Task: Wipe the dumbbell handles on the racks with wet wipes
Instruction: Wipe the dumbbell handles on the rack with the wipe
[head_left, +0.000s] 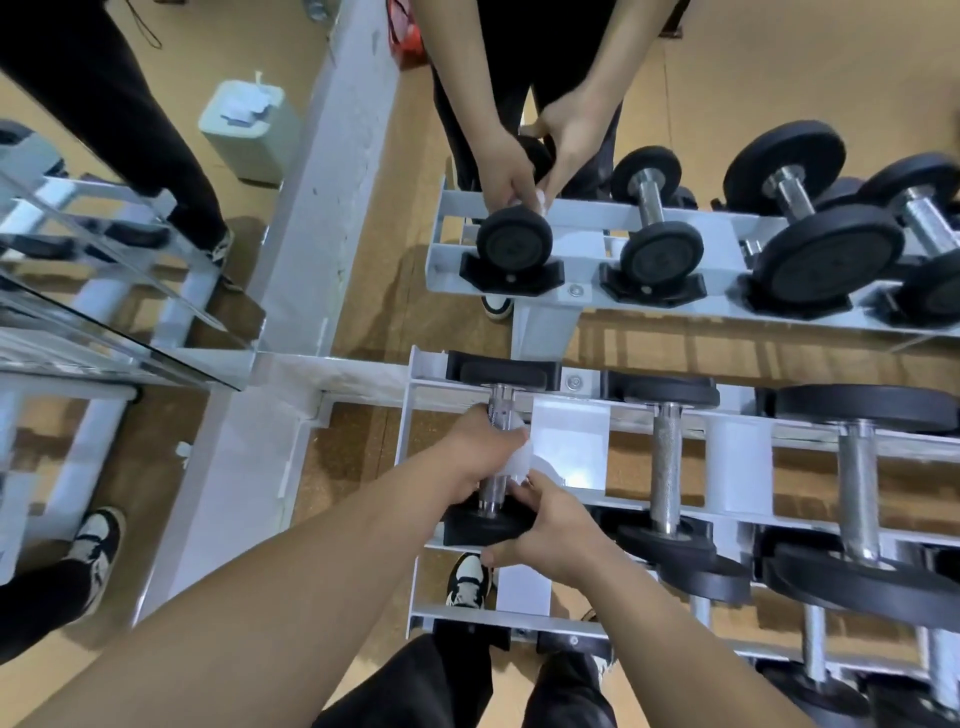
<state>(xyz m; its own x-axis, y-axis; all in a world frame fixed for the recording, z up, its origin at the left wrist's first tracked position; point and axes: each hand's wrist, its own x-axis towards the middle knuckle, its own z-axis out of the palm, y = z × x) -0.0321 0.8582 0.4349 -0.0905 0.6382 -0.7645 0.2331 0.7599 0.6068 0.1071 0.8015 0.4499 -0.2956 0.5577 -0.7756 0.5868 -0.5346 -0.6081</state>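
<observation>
Dumbbell (489, 493): leftmost slot on the top tier of the rack (569, 441). Its long axis runs straight away from you, far head (506, 374) toward the mirror (156, 312), near end toward your legs.

Handle (501, 408): bright chromed steel, cylindrical, with ringed collars near each end. The far head is matt black and round-edged, seated in an angular black cradle (454, 364).

Your left hand (480, 449) is wrapped round mid-handle, with the white wet wipe (519, 460) bunched under its fingers. Your right hand (553, 525) curls round the dumbbell's near end, thumb below and fingers on top.

Both hands hide the handle's middle. The neighbouring dumbbell (666, 467) lies parallel, just to the right; its handle is knurled. The rack is pale grey sheet steel, over a speckled tan floor (358, 467).
</observation>
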